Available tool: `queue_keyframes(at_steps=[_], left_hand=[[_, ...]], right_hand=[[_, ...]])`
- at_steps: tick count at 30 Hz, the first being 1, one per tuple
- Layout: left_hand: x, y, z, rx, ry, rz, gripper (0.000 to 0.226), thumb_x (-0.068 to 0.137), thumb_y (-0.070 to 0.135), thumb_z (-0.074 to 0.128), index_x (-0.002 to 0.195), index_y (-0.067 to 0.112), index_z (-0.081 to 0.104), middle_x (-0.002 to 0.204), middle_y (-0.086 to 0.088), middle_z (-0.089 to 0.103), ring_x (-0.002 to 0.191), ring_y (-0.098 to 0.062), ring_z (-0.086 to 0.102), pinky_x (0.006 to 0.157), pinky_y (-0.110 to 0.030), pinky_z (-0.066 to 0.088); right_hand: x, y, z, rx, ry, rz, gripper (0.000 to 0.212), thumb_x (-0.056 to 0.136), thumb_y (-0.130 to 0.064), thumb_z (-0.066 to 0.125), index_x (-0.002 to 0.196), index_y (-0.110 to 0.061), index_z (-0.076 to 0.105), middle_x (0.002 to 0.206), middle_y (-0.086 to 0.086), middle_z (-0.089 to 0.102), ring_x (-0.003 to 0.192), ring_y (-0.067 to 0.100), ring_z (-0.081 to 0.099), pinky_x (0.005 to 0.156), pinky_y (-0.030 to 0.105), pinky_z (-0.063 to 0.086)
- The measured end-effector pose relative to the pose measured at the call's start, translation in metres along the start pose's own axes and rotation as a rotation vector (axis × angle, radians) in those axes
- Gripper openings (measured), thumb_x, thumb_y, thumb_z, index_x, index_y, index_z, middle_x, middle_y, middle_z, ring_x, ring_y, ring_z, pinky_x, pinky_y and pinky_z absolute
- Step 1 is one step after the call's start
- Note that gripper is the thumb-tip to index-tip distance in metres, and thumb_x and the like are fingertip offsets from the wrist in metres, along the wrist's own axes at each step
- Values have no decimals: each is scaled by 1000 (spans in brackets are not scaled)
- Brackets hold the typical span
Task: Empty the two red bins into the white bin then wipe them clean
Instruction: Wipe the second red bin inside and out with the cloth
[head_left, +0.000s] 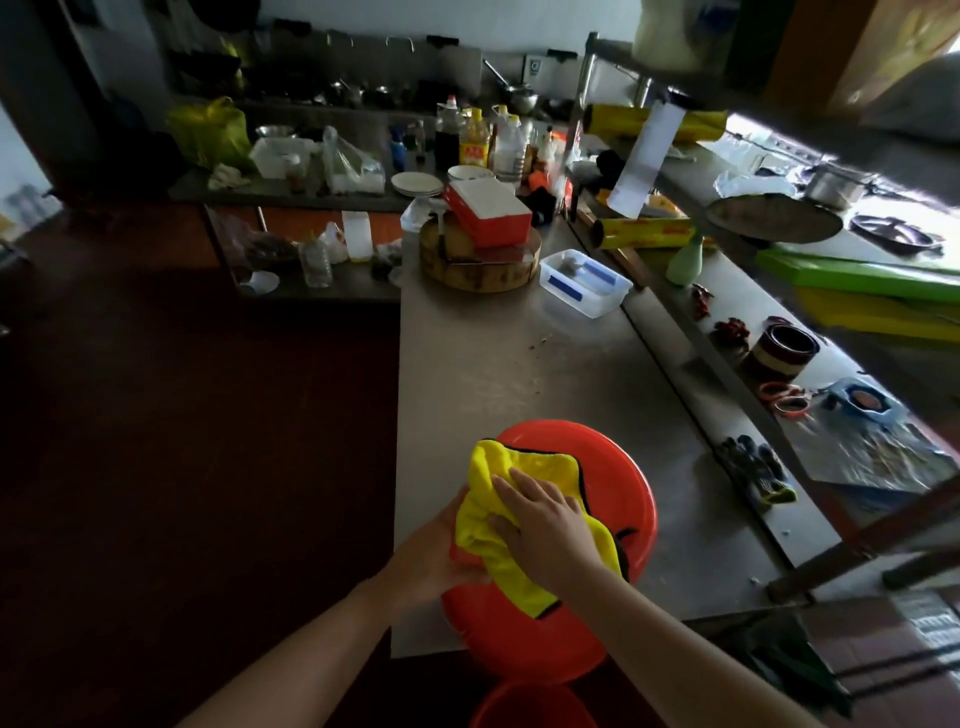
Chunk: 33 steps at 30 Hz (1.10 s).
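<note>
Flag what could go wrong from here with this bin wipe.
1. The red bin juts past the near edge of the steel counter. The right hand pressing the yellow cloth onto it could tip it off, likely onto the second red bin below.
2. Only the left hand steadies the bin at its side. Its fingers are hidden by the cloth, so the hold may be weak.

The steel counter (493, 374) bears a red bin (615, 475) at its near edge, a clear tub (584, 285) and a wooden block (478, 273).
</note>
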<state>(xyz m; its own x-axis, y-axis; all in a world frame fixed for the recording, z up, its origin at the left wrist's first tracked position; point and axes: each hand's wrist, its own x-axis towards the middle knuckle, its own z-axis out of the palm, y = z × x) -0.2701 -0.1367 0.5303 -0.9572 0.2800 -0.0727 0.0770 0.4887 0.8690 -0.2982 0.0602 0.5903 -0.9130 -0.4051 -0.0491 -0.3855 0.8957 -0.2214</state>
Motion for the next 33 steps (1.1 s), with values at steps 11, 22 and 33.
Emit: queue_keyframes(at_steps=[11, 22, 33], left_hand=[[3, 1, 14, -75, 106, 0, 123, 59, 70, 87, 154, 53, 12, 156, 26, 32, 144, -1, 34, 114, -39, 40], [14, 12, 33, 357, 194, 46, 129, 66, 96, 53, 153, 42, -26, 164, 18, -24, 151, -3, -19, 125, -35, 4], [19, 25, 30, 509, 65, -46, 130, 65, 99, 41, 160, 28, -10, 162, 19, -28, 149, -3, -25, 126, -46, 6]], right_hand=[[79, 6, -15, 12, -23, 150, 48, 102, -55, 41, 147, -40, 40, 159, -7, 35, 138, 29, 38, 108, 49, 33], [98, 78, -36, -44, 27, 317, 45, 101, -43, 45, 146, -36, 45, 149, -6, 47, 130, 30, 42, 102, 45, 35], [7, 118, -26, -82, 96, 336, 47, 104, -44, 41, 150, -38, 39, 154, -11, 40, 131, 29, 41, 106, 41, 34]])
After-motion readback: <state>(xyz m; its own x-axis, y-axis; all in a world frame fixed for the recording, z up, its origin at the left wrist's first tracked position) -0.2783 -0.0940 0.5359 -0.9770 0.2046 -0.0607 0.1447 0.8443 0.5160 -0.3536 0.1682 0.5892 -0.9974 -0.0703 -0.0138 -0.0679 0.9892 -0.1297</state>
